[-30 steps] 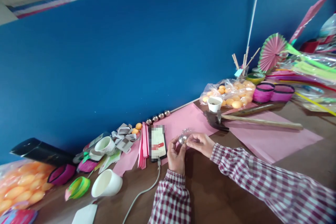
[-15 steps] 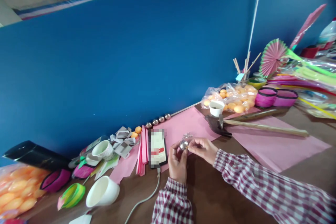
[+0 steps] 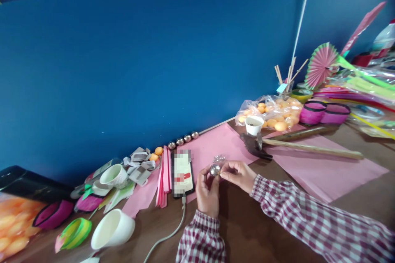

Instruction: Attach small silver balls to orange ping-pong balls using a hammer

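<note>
Pinching a silver ball (image 3: 215, 169) between thumb and fingers, the left hand (image 3: 208, 194) is low over the counter (image 3: 247, 230). Just beside the ball, the right hand (image 3: 240, 175) has thumb and forefinger pressed together; whether they grip something small, I cannot tell. Shiny pieces (image 3: 219, 159) sit just beyond both hands, a phone (image 3: 182, 176) left of them, and a hammer (image 3: 311, 148) to their right, farther off.
</note>
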`<state>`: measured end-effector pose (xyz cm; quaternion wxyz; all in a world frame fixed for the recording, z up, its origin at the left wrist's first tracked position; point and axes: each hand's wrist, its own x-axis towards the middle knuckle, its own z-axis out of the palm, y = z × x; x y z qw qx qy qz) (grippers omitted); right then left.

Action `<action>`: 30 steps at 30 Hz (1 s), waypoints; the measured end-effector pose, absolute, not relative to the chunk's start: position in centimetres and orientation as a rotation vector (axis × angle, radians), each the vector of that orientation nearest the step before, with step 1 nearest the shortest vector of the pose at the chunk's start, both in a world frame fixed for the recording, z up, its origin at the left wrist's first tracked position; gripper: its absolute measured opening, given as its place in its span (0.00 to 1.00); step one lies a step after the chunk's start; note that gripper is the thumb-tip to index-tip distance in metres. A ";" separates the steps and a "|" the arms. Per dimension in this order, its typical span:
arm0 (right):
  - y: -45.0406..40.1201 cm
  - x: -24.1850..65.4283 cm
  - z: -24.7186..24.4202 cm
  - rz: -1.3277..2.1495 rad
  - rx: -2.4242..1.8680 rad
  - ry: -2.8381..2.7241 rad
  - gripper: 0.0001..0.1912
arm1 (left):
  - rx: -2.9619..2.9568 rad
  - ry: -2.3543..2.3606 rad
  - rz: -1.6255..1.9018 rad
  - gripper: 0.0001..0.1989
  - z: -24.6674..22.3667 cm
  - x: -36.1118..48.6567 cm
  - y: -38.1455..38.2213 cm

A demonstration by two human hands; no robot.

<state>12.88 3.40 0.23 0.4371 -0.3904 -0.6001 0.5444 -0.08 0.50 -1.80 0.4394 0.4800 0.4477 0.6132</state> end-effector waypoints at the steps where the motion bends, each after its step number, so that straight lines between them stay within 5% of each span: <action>1: 3.4 12.9 0.2 1.347 -0.978 -1.496 0.08 | 1.190 1.113 1.529 0.17 -1.8 -0.1 0.5; 30: 3.5 12.8 0.0 1.387 -0.895 -1.401 0.09 | 1.194 1.115 1.528 0.19 -2.1 -0.1 0.5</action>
